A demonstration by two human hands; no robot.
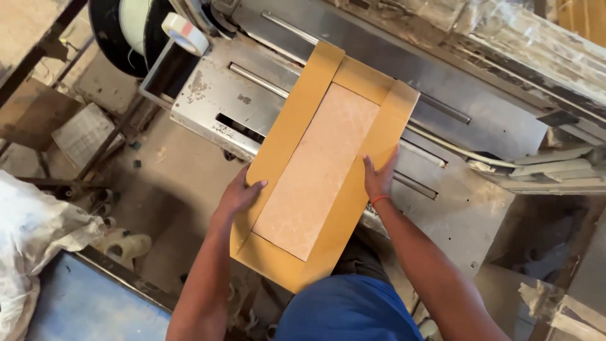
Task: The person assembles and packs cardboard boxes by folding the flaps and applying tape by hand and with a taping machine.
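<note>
Box [315, 170]: flaps folded in, top seam uncovered; rests on machine [454, 120].
Left hand [238, 196]: spread on left flap.
Right hand [379, 177]: flat on right flap.
Strap: none seen, perhaps hidden.

Both arms extend forward, bare to the elbow. The left hand [240, 194] lies flat, fingers together, pointing right. The right hand [379, 177] lies flat with fingers extended forward. A red band encircles the right wrist.
</note>
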